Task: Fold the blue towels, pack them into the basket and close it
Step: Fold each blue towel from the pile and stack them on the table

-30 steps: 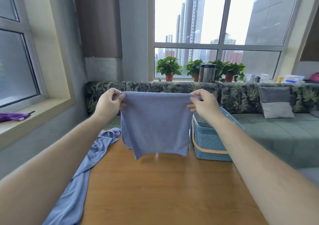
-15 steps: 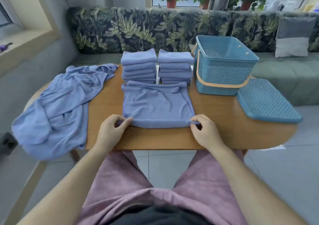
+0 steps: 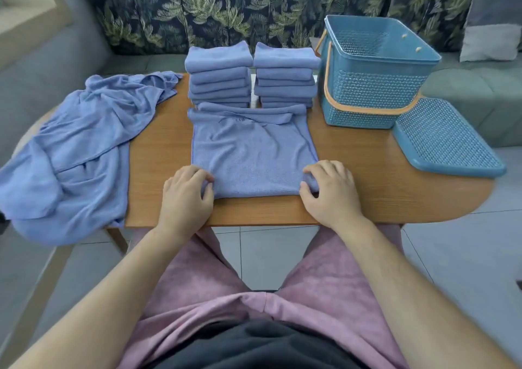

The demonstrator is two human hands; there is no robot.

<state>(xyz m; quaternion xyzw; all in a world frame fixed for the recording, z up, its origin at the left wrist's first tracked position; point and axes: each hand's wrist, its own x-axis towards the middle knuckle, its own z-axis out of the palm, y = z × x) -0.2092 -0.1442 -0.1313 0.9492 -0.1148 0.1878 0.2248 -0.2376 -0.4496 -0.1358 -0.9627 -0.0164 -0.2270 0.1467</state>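
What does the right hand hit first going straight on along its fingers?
Probably the right stack of folded towels, once the right hand passes the half-folded towel it pinches. The basket sits right of that line.

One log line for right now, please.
stage: folding | left hand: pinching half-folded towel, near corner | right hand: pinching its other near corner | folded stacks: two, behind it | basket: open | lid: on table

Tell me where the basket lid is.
In the head view, the lid lies flat on the right end of the table, beside the open basket, nearer the person.
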